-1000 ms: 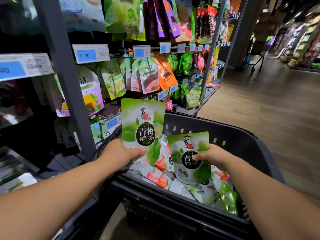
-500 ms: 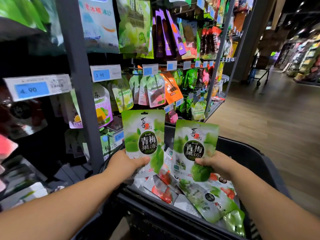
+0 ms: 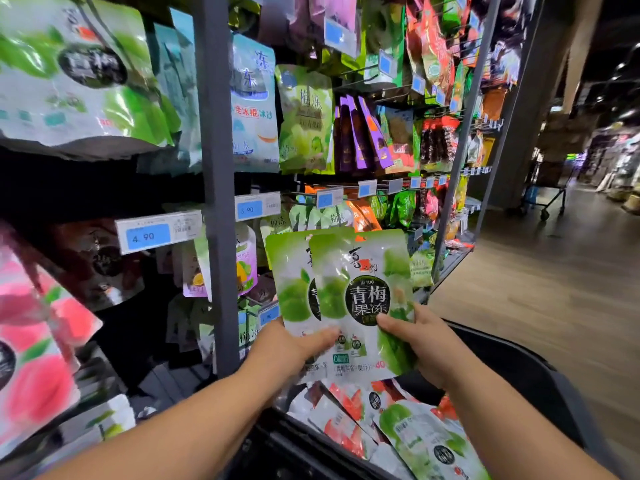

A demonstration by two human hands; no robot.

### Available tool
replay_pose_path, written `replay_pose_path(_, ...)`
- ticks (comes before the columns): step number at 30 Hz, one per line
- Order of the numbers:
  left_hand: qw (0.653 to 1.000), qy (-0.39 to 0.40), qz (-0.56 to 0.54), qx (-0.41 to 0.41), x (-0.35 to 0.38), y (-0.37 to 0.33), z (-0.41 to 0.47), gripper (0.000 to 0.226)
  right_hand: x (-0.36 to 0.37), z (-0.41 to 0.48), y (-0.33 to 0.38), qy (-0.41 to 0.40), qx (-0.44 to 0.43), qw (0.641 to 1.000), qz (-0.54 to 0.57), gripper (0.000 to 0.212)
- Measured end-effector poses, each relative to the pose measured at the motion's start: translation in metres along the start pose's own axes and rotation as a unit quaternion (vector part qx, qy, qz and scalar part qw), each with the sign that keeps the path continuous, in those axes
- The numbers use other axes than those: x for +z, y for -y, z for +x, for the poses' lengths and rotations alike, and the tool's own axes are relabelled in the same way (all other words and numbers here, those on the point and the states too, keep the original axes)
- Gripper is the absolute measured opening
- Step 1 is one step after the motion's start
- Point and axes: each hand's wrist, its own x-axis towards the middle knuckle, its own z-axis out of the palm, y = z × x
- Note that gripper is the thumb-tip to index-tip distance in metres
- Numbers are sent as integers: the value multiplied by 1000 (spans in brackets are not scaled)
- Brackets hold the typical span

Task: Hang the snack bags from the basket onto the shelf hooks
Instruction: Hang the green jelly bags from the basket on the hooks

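Note:
Two green plum-jelly snack bags are held upright above the basket, one overlapping the other. The front bag (image 3: 363,289) is pinched at its lower right by my right hand (image 3: 420,344). The rear bag (image 3: 289,271) peeks out on the left, and my left hand (image 3: 294,344) grips the lower edges with its thumb across the front. Below them, the black basket (image 3: 512,368) holds several more green and red snack bags (image 3: 408,427). The shelf hooks (image 3: 311,195) with hanging bags fill the rack straight ahead.
A grey upright post (image 3: 216,188) stands just left of the held bags. Price tags (image 3: 157,232) line the hook rows. Large hanging bags (image 3: 69,71) crowd the near left. A wooden-floored aisle (image 3: 554,289) runs off to the right, with a trolley (image 3: 547,199) in the distance.
Both hands rose from the basket toward the shelf. The right hand's bag moved left and now overlaps the left hand's bag. The view tilted up and closer to the rack.

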Motion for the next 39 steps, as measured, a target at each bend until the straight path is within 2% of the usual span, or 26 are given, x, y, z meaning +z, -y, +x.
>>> replay_pose_path(3, 999, -25, -1, 19, -8, -20, -2, 29, 19, -3, 11, -7, -24, 999, 32, 30)
replay_pose_path(4, 999, -35, 1, 26, -12, -29, -1, 22, 25, -4, 18, -11, -32, 999, 40, 31)
replay_pose_path(7, 998, -53, -7, 39, -29, -54, 5, 29, 40, -3, 43, 14, -54, 998, 14, 39)
replay_pose_path(10, 994, -91, -6, 53, -50, -76, 6, 29, 55, -5, 77, 83, -58, 994, -26, 60)
replay_pose_path(12, 992, -103, -30, 65, -66, -89, 2, 31, 66, -5, 95, 113, -54, 991, -44, 61)
replay_pose_path(16, 987, -129, -49, 87, -97, -108, -12, 36, 95, 4, 115, 118, -70, 990, -27, 73)
replay_pose_path(18, 984, -137, -47, 101, -113, -117, -19, 43, 111, 9, 120, 114, -77, 991, 0, 68)
replay_pose_path(21, 977, -178, -24, 118, -139, -130, -25, 16, 138, 15, 125, 118, -94, 988, 22, 50)
replay_pose_path(22, 973, -193, -9, 126, -149, -134, -27, 13, 147, 17, 127, 116, -99, 988, 27, 46)
replay_pose_path(31, 945, -282, 49, 157, -220, -158, -58, 19, 224, 29, 165, 145, -138, 979, 50, 23)
replay_pose_path(39, 934, -303, 112, 156, -260, -157, -74, 14, 268, 55, 194, 147, -130, 976, 90, 21)
